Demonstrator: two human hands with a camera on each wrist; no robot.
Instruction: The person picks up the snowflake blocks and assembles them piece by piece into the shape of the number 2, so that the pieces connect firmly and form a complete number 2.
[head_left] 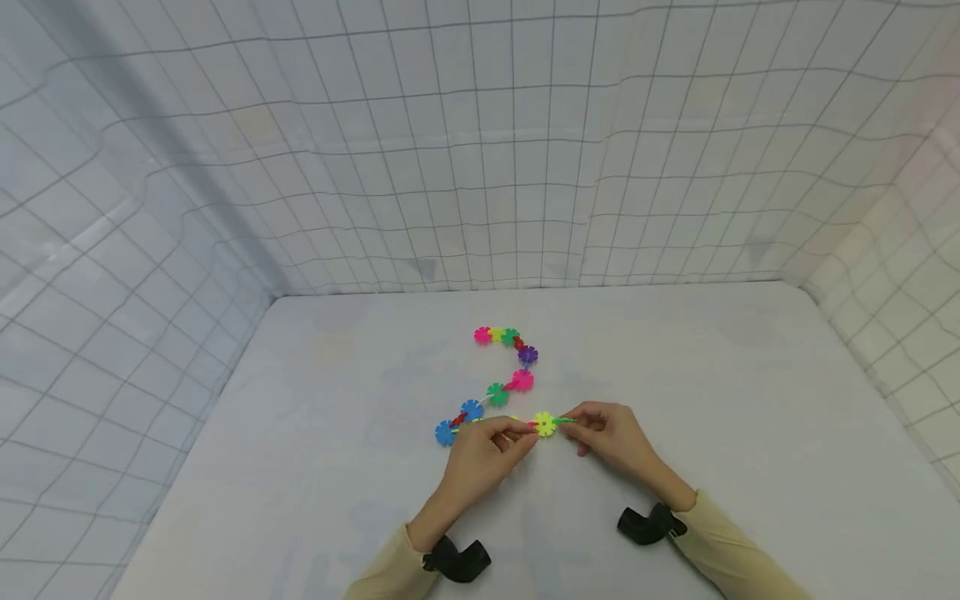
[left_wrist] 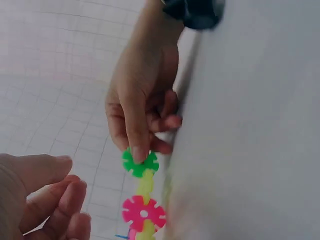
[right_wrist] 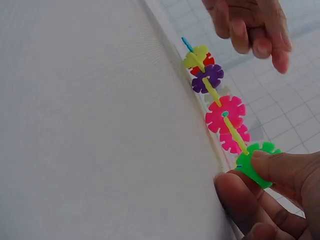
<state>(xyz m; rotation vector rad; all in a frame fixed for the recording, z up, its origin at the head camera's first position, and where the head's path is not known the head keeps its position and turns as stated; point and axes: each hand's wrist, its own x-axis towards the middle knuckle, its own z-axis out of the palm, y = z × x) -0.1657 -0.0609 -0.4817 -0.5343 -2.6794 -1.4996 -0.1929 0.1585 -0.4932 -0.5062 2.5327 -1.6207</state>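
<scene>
My right hand (head_left: 617, 442) pinches a green notched plastic disc (right_wrist: 260, 162) between thumb and fingers. The disc is the near end of a chain of interlocked snowflake discs, joined to a yellow disc (head_left: 545, 424) seen flat from above. Beyond it come a pink disc (right_wrist: 226, 114) and a purple disc (right_wrist: 208, 78). My left hand (head_left: 480, 462) hovers beside the chain, its fingers loosely bent. In the left wrist view its thumb and fingertips stand apart from the pink disc (left_wrist: 144, 213). From above, it hides part of the chain.
The chain winds away over the white table (head_left: 337, 492), through blue discs (head_left: 446, 432), a green disc (head_left: 497, 394) and a purple disc (head_left: 528, 355), to a pink end disc (head_left: 483, 335). A white gridded sheet (head_left: 480, 167) hangs round the back and sides.
</scene>
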